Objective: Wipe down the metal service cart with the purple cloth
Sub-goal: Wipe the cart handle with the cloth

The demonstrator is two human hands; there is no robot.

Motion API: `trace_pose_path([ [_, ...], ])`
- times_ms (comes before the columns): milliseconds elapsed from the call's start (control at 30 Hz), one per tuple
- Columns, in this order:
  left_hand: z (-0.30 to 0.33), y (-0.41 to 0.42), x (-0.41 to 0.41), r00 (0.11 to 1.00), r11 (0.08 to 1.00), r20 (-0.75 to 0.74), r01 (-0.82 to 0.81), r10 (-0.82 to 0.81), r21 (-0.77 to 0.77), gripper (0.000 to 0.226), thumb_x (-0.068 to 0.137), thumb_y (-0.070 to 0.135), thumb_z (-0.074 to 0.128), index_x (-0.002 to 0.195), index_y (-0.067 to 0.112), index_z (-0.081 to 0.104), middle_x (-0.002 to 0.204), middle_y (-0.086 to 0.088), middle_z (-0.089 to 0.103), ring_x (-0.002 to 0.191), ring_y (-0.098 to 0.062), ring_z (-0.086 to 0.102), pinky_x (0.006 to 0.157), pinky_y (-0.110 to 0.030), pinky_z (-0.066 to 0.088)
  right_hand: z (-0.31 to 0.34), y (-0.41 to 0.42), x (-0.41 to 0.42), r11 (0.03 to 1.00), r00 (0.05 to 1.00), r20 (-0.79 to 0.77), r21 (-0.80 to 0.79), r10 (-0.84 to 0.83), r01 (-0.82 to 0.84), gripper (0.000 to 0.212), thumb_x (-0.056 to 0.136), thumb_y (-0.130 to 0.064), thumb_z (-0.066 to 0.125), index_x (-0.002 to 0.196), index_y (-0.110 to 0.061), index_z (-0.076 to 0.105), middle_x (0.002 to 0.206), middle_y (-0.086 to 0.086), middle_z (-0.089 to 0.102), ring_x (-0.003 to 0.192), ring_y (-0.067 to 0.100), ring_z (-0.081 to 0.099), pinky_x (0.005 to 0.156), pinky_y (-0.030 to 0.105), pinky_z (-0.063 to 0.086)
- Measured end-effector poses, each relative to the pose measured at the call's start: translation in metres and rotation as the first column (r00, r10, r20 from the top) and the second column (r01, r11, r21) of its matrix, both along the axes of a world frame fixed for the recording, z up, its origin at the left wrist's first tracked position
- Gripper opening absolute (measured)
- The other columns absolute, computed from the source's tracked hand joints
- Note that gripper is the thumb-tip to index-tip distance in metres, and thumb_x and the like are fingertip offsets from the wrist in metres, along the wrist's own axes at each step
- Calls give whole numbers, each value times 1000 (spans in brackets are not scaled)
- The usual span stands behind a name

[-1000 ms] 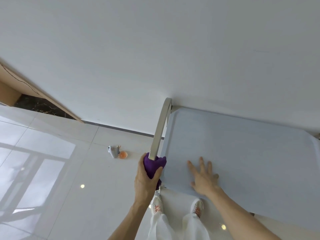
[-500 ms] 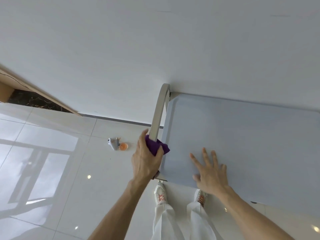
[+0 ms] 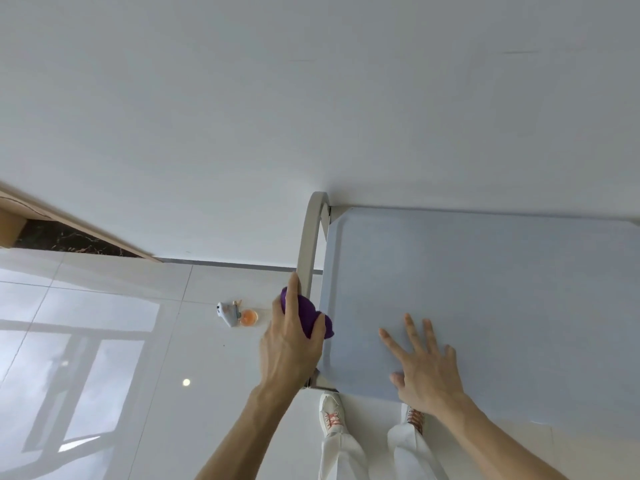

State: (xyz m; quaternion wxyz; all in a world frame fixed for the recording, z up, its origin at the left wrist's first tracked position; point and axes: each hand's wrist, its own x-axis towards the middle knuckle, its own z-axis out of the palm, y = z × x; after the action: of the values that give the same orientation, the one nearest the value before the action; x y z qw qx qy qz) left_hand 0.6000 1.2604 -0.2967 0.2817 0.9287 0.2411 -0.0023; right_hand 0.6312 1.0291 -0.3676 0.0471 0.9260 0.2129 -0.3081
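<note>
While the metal service cart (image 3: 485, 306) stands against the wall as before, the right hand (image 3: 427, 370) stays flat and open on its top; the left hand (image 3: 292, 344), gripping the purple cloth (image 3: 306, 315), has slid farther up the handle (image 3: 309, 244).

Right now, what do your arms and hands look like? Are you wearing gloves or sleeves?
No gloves and no sleeves. Both forearms are bare all the way to the edge of the picture, and the left hand and right hand are bare too. I can't see any rings, watch or bracelet. Lower down I'm wearing white trousers and white shoes with orange laces.
</note>
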Motion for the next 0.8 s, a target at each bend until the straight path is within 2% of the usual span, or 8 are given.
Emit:
trace_pose_path([
  [100, 0, -4, -10, 999, 1000, -35, -11, 12, 12, 86, 87, 37, 64, 152, 40, 8, 131, -1, 48, 83, -25, 60, 60, -31, 48, 1, 2, -1, 1000, 1000, -3, 2, -2, 2, 80, 96, -50, 39, 149, -48, -20, 161, 6, -31, 150, 38, -18, 108, 55, 24],
  [233, 6, 9, 49, 996, 994, -86, 44, -36, 102, 84, 89, 36, 60, 154, 31, 8, 121, -8, 51, 67, -19, 46, 53, -26, 34, 2, 2, 1, 1000, 1000, -25, 19, -17, 17, 81, 96, -49, 41, 149, -48, -21, 159, 7, -34, 149, 39, -20, 110, 57, 22],
  [367, 14, 18, 125, 992, 987, -106, 83, -68, 141, 76, 90, 32, 53, 152, 35, 9, 108, -11, 47, 59, -30, 52, 56, -36, 43, 2, 1, 1, 998, 998, -45, 55, -38, 41, 84, 96, -49, 43, 148, -48, -23, 157, 7, -38, 148, 41, -22, 114, 59, 17],
  [567, 11, 32, 197, 977, 961, -165, 172, -138, 215, 45, 90, 30, 47, 133, 39, 41, 107, -12, 47, 58, -30, 47, 65, -36, 40, -1, 2, 2, 994, 997, -44, 83, -67, 70, 87, 94, -47, 48, 147, -50, -21, 153, 5, -41, 147, 43, -22, 112, 63, 16],
  [633, 10, 35, 218, 956, 938, -242, 227, -164, 261, 42, 92, 32, 45, 134, 36, 45, 112, -13, 48, 67, -32, 47, 67, -36, 38, 8, 5, 5, 994, 997, -40, 81, -68, 72, 92, 86, -49, 61, 150, -53, -5, 160, 9, -25, 148, 46, -10, 108, 68, 24],
  [667, 10, 36, 229, 942, 924, -285, 259, -177, 281, 40, 93, 32, 44, 133, 34, 48, 113, -13, 48, 70, -31, 48, 67, -36, 38, 16, 7, 7, 994, 996, -43, 73, -79, 82, 97, 73, -49, 76, 150, -53, 19, 164, 13, -2, 148, 49, 10, 100, 72, 34],
  [733, 11, 37, 249, 903, 892, -378, 332, -206, 308, 37, 92, 29, 46, 127, 31, 53, 117, -12, 49, 77, -30, 48, 70, -35, 37, 21, 6, 7, 992, 995, -45, 87, -86, 90, 104, 35, -42, 96, 133, -39, 61, 150, 18, 45, 129, 49, 49, 75, 70, 51],
  [800, 10, 36, 264, 856, 853, -461, 409, -235, 325, 36, 88, 24, 48, 123, 28, 56, 121, -12, 50, 85, -29, 50, 74, -34, 40, 18, 4, 8, 995, 998, -3, 78, -68, 68, 106, 22, -40, 97, 124, -33, 69, 140, 18, 56, 120, 48, 58, 67, 67, 54],
])
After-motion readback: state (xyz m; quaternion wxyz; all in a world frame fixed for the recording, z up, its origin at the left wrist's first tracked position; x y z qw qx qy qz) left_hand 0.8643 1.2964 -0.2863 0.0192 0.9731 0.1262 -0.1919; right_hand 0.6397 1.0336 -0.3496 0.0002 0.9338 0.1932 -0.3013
